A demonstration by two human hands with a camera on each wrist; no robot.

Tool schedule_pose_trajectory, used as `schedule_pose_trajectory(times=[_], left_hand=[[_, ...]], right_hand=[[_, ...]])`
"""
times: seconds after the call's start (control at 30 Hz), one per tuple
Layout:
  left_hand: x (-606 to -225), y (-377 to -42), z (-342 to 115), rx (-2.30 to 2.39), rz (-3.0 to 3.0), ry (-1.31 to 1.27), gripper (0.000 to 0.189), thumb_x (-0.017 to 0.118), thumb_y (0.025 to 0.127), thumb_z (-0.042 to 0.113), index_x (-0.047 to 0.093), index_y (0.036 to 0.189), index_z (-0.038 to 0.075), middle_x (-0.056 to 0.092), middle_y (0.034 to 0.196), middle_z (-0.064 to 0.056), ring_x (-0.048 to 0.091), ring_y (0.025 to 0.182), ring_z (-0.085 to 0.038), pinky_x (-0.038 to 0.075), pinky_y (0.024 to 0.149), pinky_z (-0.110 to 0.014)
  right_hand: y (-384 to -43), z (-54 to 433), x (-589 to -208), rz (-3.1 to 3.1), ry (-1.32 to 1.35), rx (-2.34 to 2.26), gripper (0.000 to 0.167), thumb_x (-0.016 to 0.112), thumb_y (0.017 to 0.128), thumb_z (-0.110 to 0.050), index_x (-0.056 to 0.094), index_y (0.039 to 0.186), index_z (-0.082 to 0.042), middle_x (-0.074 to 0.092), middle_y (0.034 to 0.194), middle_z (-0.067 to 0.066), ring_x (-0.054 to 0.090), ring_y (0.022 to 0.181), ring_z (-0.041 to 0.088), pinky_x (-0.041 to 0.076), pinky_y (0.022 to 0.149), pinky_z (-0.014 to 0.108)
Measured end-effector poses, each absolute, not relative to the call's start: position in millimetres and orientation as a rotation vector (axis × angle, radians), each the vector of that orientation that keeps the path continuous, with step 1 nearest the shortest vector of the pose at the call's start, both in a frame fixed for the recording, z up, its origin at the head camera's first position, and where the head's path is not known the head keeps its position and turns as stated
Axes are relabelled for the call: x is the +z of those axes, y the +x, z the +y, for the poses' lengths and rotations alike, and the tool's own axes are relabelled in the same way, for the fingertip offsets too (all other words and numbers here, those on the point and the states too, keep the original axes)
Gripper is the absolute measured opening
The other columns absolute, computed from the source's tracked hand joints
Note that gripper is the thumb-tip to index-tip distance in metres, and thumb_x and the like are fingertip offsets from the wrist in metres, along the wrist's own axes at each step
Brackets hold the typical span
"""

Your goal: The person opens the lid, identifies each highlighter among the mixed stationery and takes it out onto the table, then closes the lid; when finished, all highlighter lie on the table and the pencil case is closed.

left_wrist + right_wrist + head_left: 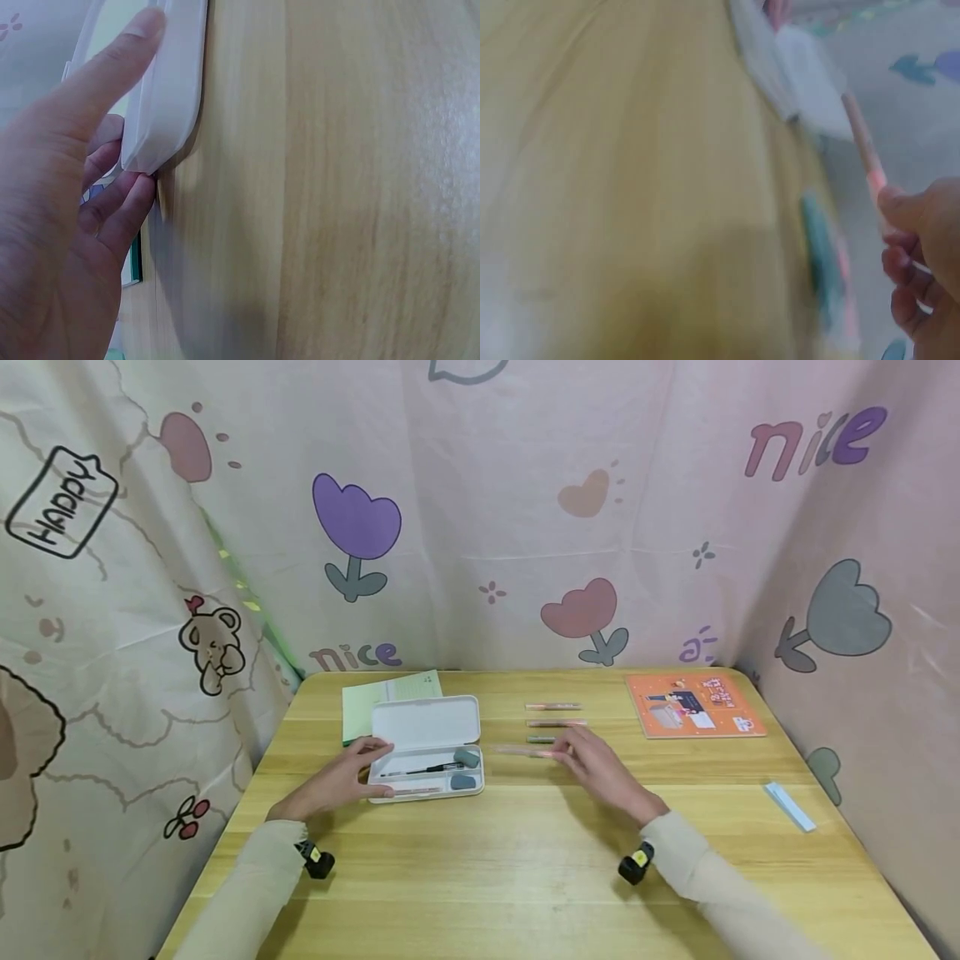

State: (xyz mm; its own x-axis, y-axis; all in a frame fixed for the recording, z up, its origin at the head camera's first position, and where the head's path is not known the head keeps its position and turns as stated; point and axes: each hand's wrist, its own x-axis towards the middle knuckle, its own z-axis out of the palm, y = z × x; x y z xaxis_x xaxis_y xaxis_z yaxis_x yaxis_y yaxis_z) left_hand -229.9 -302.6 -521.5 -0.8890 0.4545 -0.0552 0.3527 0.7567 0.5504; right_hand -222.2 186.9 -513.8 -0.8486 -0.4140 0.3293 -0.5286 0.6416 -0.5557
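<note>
Through the head feed I read "HAPPY" and "nice" on the curtain [465,460], then log the table [480,877], a far-right orange booklet [693,706] (lettering illegible), the open white pencil case [426,724] left of centre, left hand [339,783] gripping its left end, and right hand [602,768] pinching a pinkish pen [525,751] just right of it.

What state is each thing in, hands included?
Pencil case: open, lid folded back
Left hand: gripping the case's end
Right hand: pinching a pen above the table
Three loose pens: on the table
Black pen: inside the case
Orange booklet: closed, lying flat
Green notepad: lying flat, partly hidden
</note>
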Motion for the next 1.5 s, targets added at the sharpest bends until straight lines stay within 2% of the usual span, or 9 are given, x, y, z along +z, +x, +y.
schedule_pose_trajectory(times=[0.17,0.4,0.7,0.93,1.5], left_hand=[[-520.1,-230.9,-301.9,0.814,2.764,0.634,0.093,0.085,0.094,0.05,0.046,0.165,0.005,0.044,0.163,-0.018,0.048,0.149,-0.043,0.044,0.12,-0.065],[-520.1,-229.3,-302.9,0.807,2.773,0.64,0.094,0.084,0.094,0.051,0.046,0.165,0.004,0.044,0.163,-0.018,0.048,0.149,-0.042,0.044,0.12,-0.064],[-521.2,-229.7,-301.9,0.816,2.766,0.646,0.092,0.083,0.095,0.051,0.046,0.165,0.005,0.044,0.163,-0.018,0.049,0.148,-0.042,0.045,0.119,-0.064],[-520.8,-229.7,-301.8,0.807,2.77,0.638,0.093,0.084,0.095,0.052,0.046,0.165,0.005,0.044,0.163,-0.018,0.049,0.148,-0.043,0.045,0.119,-0.065],[-519.7,-227.9,-302.0,0.808,2.781,0.653,0.091,0.083,0.095,0.051,0.047,0.164,0.003,0.046,0.161,-0.02,0.05,0.146,-0.043,0.046,0.118,-0.066]], right_hand=[[-215.9,219.3,-528.9,-2.76,0.73,1.016,0.005,0.071,0.107,-0.014,0.071,0.112,-0.016,0.065,0.107,-0.005,0.059,0.092,0.009,0.056,0.081,0.029],[-214.5,240.1,-538.9,-2.839,0.676,1.031,0.006,0.072,0.107,-0.016,0.073,0.112,-0.019,0.063,0.105,-0.007,0.054,0.088,0.007,0.052,0.077,0.026],[-216.0,243.0,-545.9,-2.83,0.679,1.04,0.007,0.075,0.104,-0.014,0.075,0.111,-0.016,0.063,0.102,-0.005,0.053,0.085,0.007,0.05,0.073,0.024],[-215.9,246.9,-548.2,-2.838,0.66,1.046,0.015,0.079,0.102,-0.019,0.077,0.116,-0.014,0.065,0.106,-0.004,0.058,0.09,0.006,0.055,0.078,0.026],[-217.0,243.0,-549.4,-2.854,0.62,1.046,0.008,0.078,0.103,-0.02,0.079,0.11,-0.018,0.066,0.106,-0.005,0.058,0.091,0.007,0.054,0.08,0.026]])
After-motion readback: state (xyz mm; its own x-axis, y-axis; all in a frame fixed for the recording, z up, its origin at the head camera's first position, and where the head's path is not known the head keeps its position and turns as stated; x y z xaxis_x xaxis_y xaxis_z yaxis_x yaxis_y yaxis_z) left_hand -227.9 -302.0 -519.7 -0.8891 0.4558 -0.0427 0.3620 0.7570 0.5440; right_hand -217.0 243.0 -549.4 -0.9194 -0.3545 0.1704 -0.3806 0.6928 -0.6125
